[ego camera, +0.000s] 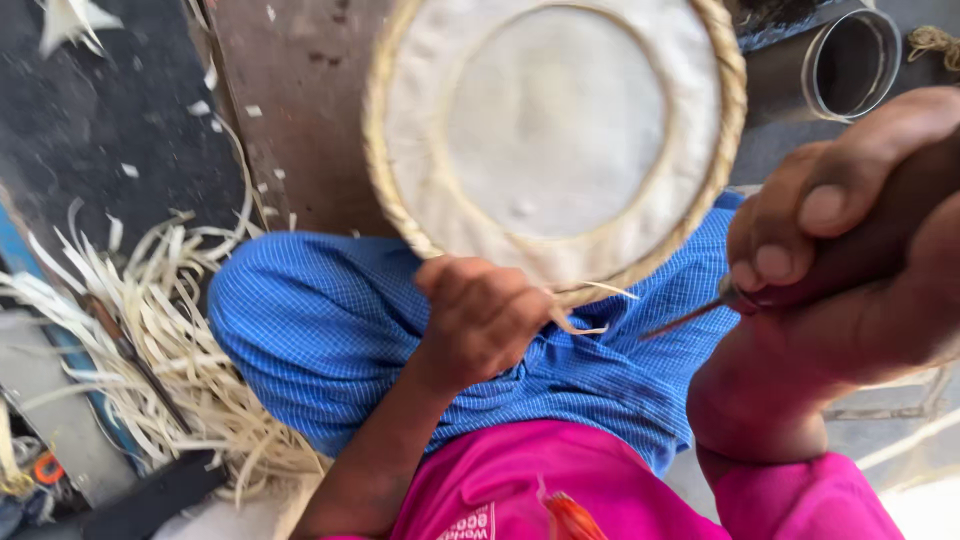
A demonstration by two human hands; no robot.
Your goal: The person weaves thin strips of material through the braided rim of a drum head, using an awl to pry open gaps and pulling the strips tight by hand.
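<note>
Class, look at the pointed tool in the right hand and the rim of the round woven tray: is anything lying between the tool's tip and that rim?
Nothing visible blocks it. The tool in the right hand points toward the tray rim; only a loose strip, pinched by the left hand, hangs in the gap.

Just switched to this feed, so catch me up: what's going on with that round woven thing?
A person seated with a blue checked cloth over the lap is working on a round tray with a woven rim. The left hand grips its near edge, where a loose strip sticks out. The right hand holds a pointed metal tool, tip aimed at that edge. A pile of pale strips lies on the left.
</note>
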